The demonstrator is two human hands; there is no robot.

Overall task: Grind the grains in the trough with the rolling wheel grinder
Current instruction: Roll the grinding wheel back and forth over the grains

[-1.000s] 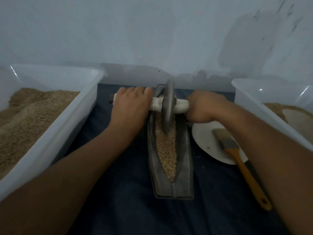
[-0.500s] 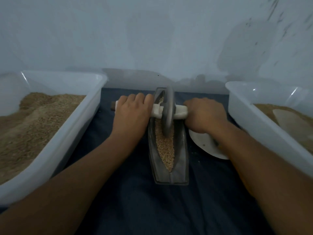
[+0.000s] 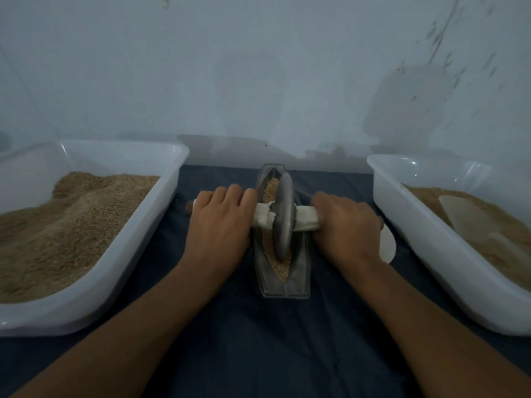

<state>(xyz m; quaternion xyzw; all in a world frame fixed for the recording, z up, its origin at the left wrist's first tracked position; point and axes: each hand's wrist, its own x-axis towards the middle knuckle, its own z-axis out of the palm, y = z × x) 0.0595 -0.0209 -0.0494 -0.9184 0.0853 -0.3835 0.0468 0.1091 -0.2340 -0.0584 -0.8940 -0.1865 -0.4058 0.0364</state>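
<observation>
A grey metal boat-shaped trough [image 3: 301, 271] lies lengthwise on dark blue cloth, holding tan grains [image 3: 271, 186]. The grey disc of the rolling wheel grinder [image 3: 284, 216] stands upright in the trough near its middle, on a cloth-wrapped axle [image 3: 307, 221]. My left hand [image 3: 219, 222] is closed over the axle's left handle. My right hand [image 3: 344, 225] grips the right handle. Grains show both beyond and in front of the wheel.
A white plastic tub [image 3: 138, 271] heaped with brown grain sits at the left. Another white tub [image 3: 425, 248] with grain and a pale scoop [image 3: 471, 216] sits at the right. A white plate [image 3: 388, 247] peeks out behind my right wrist. A pale wall rises close behind.
The wheel has rolled from the trough's far end toward me, to about its middle, with both hands following. The camera tilted up, so the brush on the plate is out of sight.
</observation>
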